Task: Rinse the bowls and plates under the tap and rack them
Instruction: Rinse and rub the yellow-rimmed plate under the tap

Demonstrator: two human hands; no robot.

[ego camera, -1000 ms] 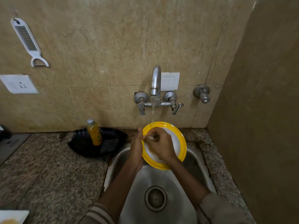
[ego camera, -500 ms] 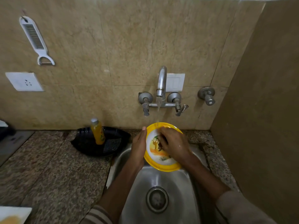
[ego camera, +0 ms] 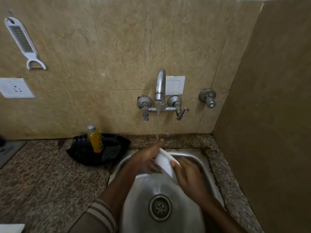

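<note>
Dish (ego camera: 164,161): held over the sink, tilted on edge between both hands. Only a white face shows, so I cannot tell plate from bowl.
Left hand (ego camera: 146,159): fingers stretched out along the dish's left side, pressing rather than curling round it; the fingertips (ego camera: 160,141) sit in the falling water.
Right hand (ego camera: 190,178): grips the dish's lower right edge, thumb laid over the rim; the far fingers are blurred.
Tap (ego camera: 160,84): running, with a thin stream (ego camera: 157,122) landing on the left fingertips just above the dish.
Sink (ego camera: 148,187): steel basin directly beneath, drain (ego camera: 159,207) open.
Risk, slip: only one hand seems to have a real grip on a wet dish, so it could slide out and strike the steel.
Risk, poor rinse: the water meets fingers first, so part of the dish may stay unrinsed unless it is moved up under the stream.
Risk, splash: spray off the fingers may reach the switch plate (ego camera: 175,85) just behind the spout.
Risk, racking: I see no rack. A black tray (ego camera: 80,154) just left of the sink carries a yellow bottle (ego camera: 95,139) that a passing dish could tip.
</note>
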